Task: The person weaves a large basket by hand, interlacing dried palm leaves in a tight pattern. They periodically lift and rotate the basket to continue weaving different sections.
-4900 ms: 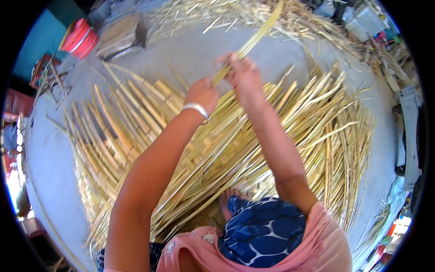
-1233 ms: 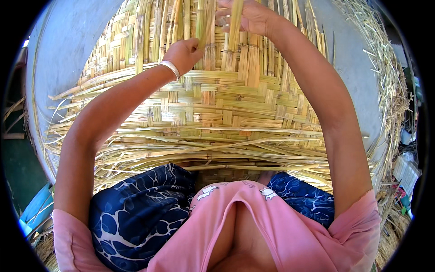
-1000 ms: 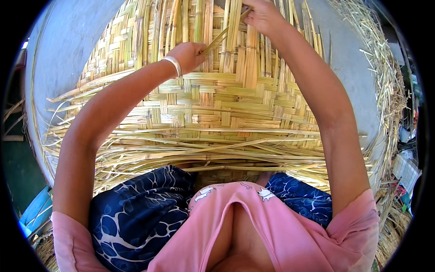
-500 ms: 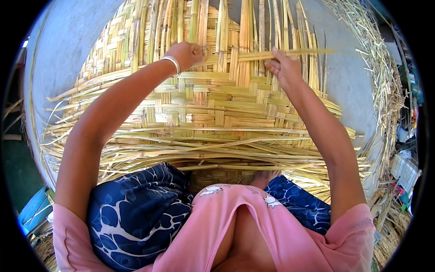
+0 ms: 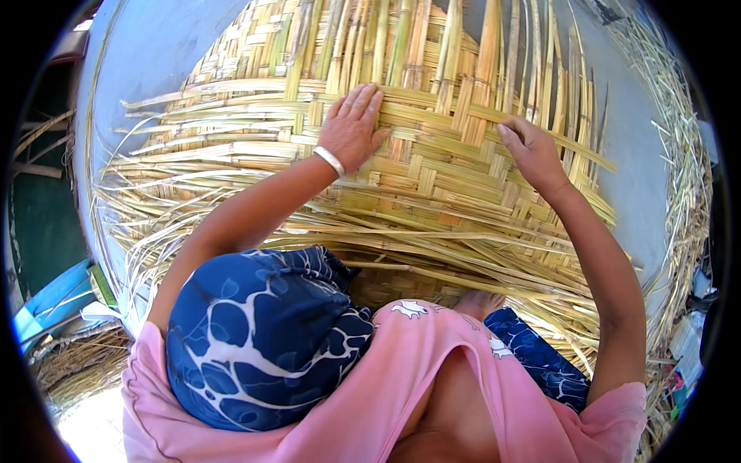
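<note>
A large mat (image 5: 417,181) of flat yellow-green bamboo strips lies woven in front of me. My left hand (image 5: 352,127), with a white bangle at the wrist, rests flat on the weave, its fingers stretched out. To the right, my right hand (image 5: 532,153) has its thumb and fingers bent together at a crosswise bamboo strip (image 5: 583,149). That strip runs between the upright strips, and its free end sticks out past my hand on the right. Part of it is hidden by my fingers.
Long upright strips (image 5: 488,46) fan out at the far side. Loose strip ends (image 5: 147,166) spread to the left over the grey floor (image 5: 166,38). Thin shavings (image 5: 683,154) are heaped along the right. My blue patterned cloth (image 5: 255,339) covers the near left.
The crosswise strip, held raised between both hands before, now lies in the weave. My left hand has opened and come down flat; my right hand has moved slightly nearer and to the right.
</note>
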Motion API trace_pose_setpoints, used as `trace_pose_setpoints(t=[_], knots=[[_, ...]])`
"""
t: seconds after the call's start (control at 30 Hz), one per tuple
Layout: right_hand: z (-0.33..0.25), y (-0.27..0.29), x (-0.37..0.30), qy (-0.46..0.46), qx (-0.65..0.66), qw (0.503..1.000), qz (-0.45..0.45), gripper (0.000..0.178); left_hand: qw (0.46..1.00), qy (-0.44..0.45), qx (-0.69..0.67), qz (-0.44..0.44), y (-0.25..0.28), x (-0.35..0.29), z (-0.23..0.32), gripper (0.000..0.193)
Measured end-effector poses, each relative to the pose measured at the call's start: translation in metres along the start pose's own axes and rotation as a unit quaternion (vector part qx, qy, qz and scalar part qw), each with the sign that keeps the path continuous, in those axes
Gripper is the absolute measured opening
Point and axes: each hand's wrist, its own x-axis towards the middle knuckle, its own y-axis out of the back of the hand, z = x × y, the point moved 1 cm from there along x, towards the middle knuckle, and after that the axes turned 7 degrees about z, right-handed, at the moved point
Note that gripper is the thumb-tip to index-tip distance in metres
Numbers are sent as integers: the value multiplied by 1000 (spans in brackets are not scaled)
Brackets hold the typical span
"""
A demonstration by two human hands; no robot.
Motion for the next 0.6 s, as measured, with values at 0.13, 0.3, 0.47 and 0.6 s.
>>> trace_pose_setpoints(t=[0.13,0.3,0.47,0.6], knots=[[-5,-8,25,212,-259,938,94,24,998,29,3,-51,11,14,8,66],[-15,-14,43,70,-263,962,17,34,999,-14,45,1,-1,10,2,68],[-9,-18,49,39,-234,971,-14,37,998,-13,53,-18,-1,5,2,67],[-7,-26,43,33,-218,975,-10,36,997,-20,60,-34,4,-10,6,66]])
